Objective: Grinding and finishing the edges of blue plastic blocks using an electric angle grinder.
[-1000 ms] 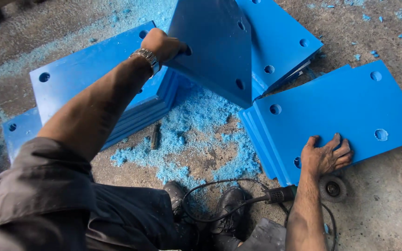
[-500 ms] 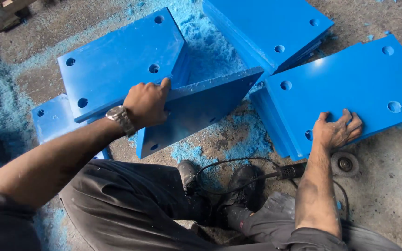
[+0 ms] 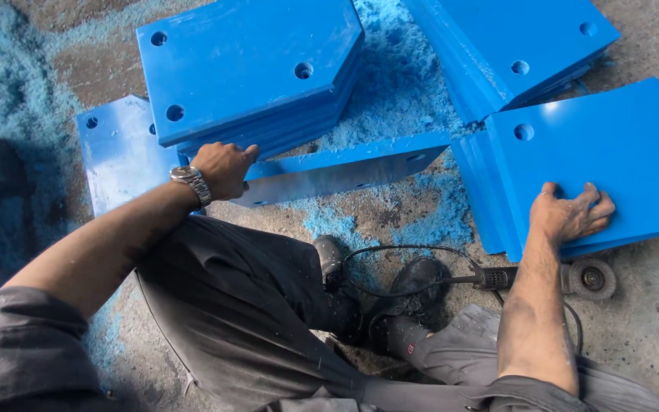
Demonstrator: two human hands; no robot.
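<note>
Swung down from the upper middle of the frame: blue plate (image 3: 337, 169) now on edge at centre, tilting low over the floor (image 3: 634, 336). Left hand (image 3: 223, 169) gripping its near end. Right hand (image 3: 570, 214) spread flat on the right-hand stack (image 3: 612, 145). Plate's underside hidden; angle grinder (image 3: 573, 278) partly behind the forearm.

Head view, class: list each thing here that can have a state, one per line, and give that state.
Left hand: gripping the edge of a tilted blue plate.
Tilted blue plate: on edge, leaning, one end on the floor.
Right hand: flat on the right stack, fingers spread.
Right stack: lying flat.
Middle stack: lying flat.
Grinder: lying on the floor, unheld.
</note>
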